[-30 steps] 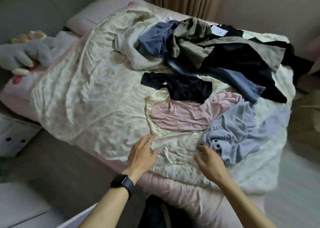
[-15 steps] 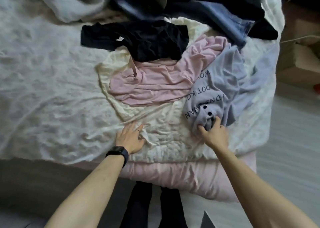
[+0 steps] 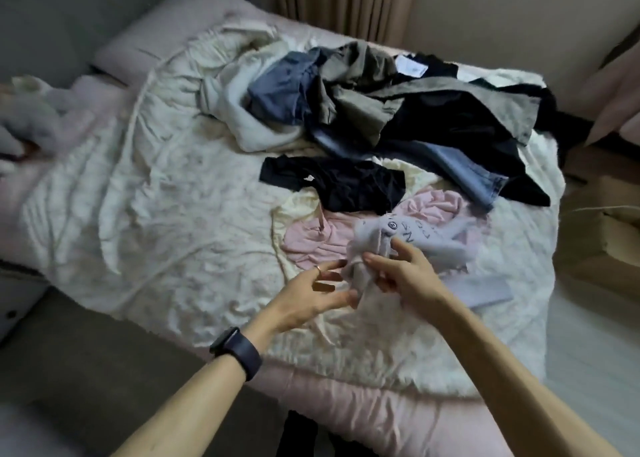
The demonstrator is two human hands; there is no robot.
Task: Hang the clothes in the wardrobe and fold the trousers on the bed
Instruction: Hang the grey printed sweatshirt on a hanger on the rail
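The grey printed top [image 3: 433, 245] in my right hand [image 3: 401, 276] is smeared with blur. I cannot read its lettering, and its folds hide my palm. The blur also keeps me from telling whether my left hand [image 3: 304, 297] grips it or only touches it. It and the black top [image 3: 346, 186] cover much of the pink top [image 3: 311, 241]. In the far pile the jeans [image 3: 464, 170] run under dark cloth. The left edge cuts off the plush toy [image 3: 27, 127], and the right edge cuts off the cardboard box [image 3: 609, 245].
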